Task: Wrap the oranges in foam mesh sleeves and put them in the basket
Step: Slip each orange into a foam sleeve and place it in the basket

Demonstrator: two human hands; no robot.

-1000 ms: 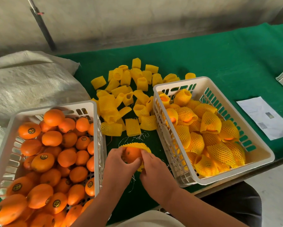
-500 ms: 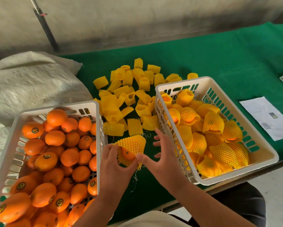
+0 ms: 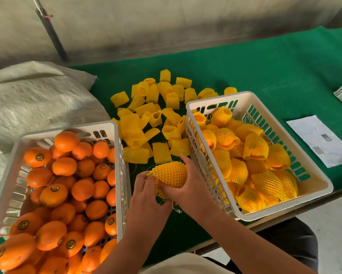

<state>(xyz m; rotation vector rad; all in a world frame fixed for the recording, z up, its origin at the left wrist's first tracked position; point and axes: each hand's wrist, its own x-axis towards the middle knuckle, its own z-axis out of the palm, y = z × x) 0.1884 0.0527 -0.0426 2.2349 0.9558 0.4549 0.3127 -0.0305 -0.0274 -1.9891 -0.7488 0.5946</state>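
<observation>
Yellow foam mesh covers the orange in hand (image 3: 171, 175) almost completely, so by my reading this piece is at the end of its wrapping and only needs to go into the basket. It sits above the green tabletop (image 3: 265, 72), in the gap between the two baskets. The right hand (image 3: 188, 186) curls its fingers round the sleeved fruit from the right and below, thumb over the top. The left hand (image 3: 146, 186) pinches the sleeve's near-left edge with its fingertips, as if tugging the mesh snug.

As for progress, I judge the job somewhere near the middle. The right basket (image 3: 322, 186), white plastic with slotted walls, holds a good heap of wrapped oranges (image 3: 255, 147), filling most of its floor but not piled above the rim. A few of them show bare orange peel at the open ends of their sleeves. The left basket (image 3: 116, 175), the same white kind, is still heaped with unwrapped oranges (image 3: 64, 167), many carrying a small round sticker; the pile rises to the rim at the far end.

Between and behind the baskets a loose scatter of empty sleeves (image 3: 158, 107) lies on the tabletop, plenty in number, though whether enough for every remaining orange I cannot tell.
</observation>
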